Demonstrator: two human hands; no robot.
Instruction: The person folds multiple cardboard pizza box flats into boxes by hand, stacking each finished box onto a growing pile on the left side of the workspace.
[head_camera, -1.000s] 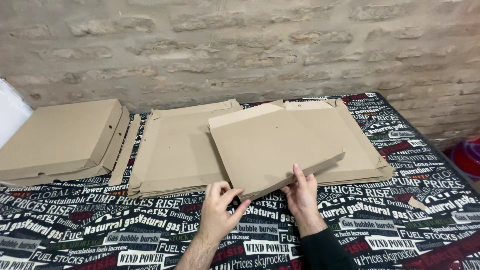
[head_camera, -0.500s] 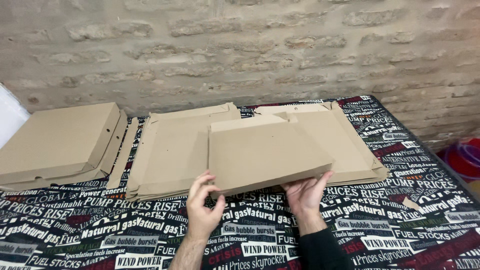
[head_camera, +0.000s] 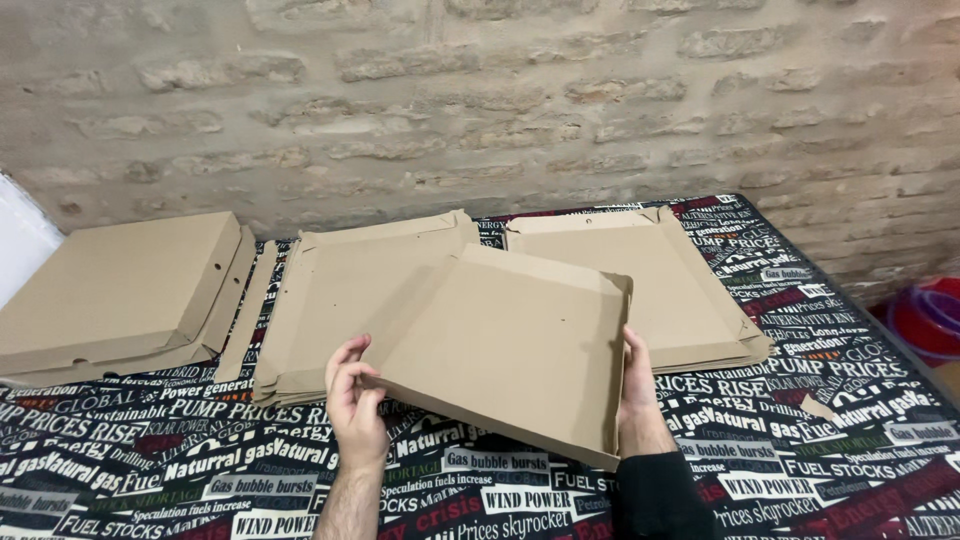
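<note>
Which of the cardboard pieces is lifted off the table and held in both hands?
The half-folded box in the middle, tilted, with left hand and right hand on its edges. The flat stacks and the closed box lie on the table.

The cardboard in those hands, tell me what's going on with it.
A person holds a flat brown cardboard tray over the table, tilted toward the camera, with raised edges along its far and right sides. The left hand pinches its near left corner and the right hand grips its right edge. Below it lies a stack of unfolded cardboard blanks. A closed box sits at the left of the table.
</note>
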